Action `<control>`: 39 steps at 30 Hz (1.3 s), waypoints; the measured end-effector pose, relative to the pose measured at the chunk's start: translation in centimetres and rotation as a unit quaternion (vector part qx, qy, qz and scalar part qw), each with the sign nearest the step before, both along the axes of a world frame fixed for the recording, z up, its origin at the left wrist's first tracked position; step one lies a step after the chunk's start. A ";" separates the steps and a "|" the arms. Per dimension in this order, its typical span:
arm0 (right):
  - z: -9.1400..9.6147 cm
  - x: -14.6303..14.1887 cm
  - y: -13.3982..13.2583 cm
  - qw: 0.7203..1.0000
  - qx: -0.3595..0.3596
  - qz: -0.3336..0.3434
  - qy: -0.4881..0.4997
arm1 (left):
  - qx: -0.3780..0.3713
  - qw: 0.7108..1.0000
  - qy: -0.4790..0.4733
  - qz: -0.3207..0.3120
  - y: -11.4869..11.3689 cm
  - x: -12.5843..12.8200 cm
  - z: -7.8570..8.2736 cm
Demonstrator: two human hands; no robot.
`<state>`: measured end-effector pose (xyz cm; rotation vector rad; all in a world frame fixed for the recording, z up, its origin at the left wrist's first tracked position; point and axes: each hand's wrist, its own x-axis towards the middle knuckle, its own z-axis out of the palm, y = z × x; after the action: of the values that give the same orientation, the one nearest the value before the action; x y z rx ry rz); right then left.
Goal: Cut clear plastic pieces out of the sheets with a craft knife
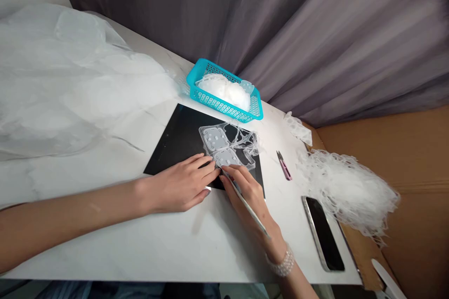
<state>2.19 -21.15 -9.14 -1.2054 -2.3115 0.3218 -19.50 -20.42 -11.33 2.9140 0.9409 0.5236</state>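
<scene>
A translucent plastic sheet with rounded-square panels and thin, web-like scraps lies on a black mat. My left hand rests flat at the sheet's near-left edge, fingers stretched out with the tips touching it. In my right hand is a slim, pale, pen-shaped tool, gripped between thumb and fingers. Its tip meets the near edge of the lower panel, close to my left fingertips. My fingers hide the tip, so its exact kind does not show.
Behind the mat stands a turquoise basket of translucent pieces. Thread snips and a phone lie to the right, near a heap of stringy plastic scraps at a cardboard box. A large cloudy plastic bag fills the left.
</scene>
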 end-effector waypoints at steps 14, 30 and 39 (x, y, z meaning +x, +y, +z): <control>0.7 -0.3 1.1 0.994 0.014 0.054 -0.093 | 0.000 0.999 0.011 0.036 -0.5 0.7 0.0; 1.1 4.5 2.6 0.985 -0.038 -0.127 0.109 | 0.038 0.997 0.045 0.039 -1.0 0.5 -0.8; 2.7 13.5 2.3 0.757 -0.140 -0.311 0.557 | 0.013 0.998 0.010 0.054 -0.9 1.2 0.2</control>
<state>15.71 -18.80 -6.42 -1.3004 -0.7915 0.8597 -18.25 -21.36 -11.16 2.9080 1.1081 0.5168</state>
